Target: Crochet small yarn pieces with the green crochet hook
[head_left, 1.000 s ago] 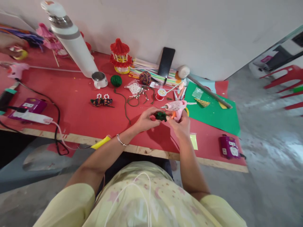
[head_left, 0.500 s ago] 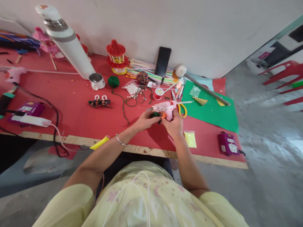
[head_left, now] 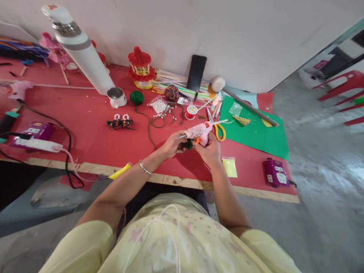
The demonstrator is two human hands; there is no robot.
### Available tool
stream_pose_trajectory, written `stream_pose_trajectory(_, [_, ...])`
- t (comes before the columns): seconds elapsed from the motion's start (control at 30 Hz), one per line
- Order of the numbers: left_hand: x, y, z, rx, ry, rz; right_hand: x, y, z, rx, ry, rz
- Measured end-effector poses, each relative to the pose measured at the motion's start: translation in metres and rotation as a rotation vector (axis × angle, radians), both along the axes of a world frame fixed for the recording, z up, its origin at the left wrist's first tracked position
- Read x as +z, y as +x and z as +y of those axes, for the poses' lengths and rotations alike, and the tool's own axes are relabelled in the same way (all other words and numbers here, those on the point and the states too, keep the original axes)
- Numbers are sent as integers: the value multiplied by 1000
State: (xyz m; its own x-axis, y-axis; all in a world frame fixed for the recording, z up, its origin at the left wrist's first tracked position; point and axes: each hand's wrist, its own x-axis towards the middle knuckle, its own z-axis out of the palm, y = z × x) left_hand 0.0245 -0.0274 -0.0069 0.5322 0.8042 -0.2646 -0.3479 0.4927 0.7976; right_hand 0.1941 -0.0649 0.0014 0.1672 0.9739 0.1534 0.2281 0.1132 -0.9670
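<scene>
My right hand (head_left: 209, 149) is wrapped round the handle of a pink glue gun (head_left: 197, 131) with an orange trigger; a pale glue stick pokes out of its back end. The metal nozzle points left, over my left hand (head_left: 174, 145). Between the fingers of that left hand is a small dark green yarn piece (head_left: 187, 143), partly hidden by the fingers and the gun. Just behind the gun lie yellow-handled scissors (head_left: 220, 132) and a red thread spool (head_left: 191, 112). A green yarn ball (head_left: 137, 98) trails a strand toward my left hand.
A tall white flask (head_left: 82, 53) and a steel cup (head_left: 116, 98) stand at left. White beads (head_left: 159, 108), a multicoloured yarn ball (head_left: 171, 93) and a phone (head_left: 196, 74) lie farther back. Purple power boxes (head_left: 275, 173) sit near the front edge.
The glue gun has tilted, its nozzle end now lower and slightly right, nearer the green yarn piece. My left hand has shifted slightly around that piece.
</scene>
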Motion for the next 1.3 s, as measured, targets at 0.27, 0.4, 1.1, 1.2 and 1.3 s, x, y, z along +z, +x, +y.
stream_pose_trajectory(0.27, [8, -9, -1, -91, 77, -114, 16, 2, -4, -26, 28, -22])
stream_pose_trajectory(0.4, [9, -15, 1, -176, 99, -148, 22, 8, -5, -21, 54, -34])
stream_pose_trajectory(1.1, [2, -17, 5, -94, 223, -105, 43, 39, -45, -147, 44, -161])
stream_pose_trajectory(1.2, [2, -18, 6, -53, 238, -108, 40, 46, -52, -312, 59, -377])
stream_pose_trajectory(1.3, [2, -19, 7, -28, 246, -90, 35, 47, -53, -407, 103, -520])
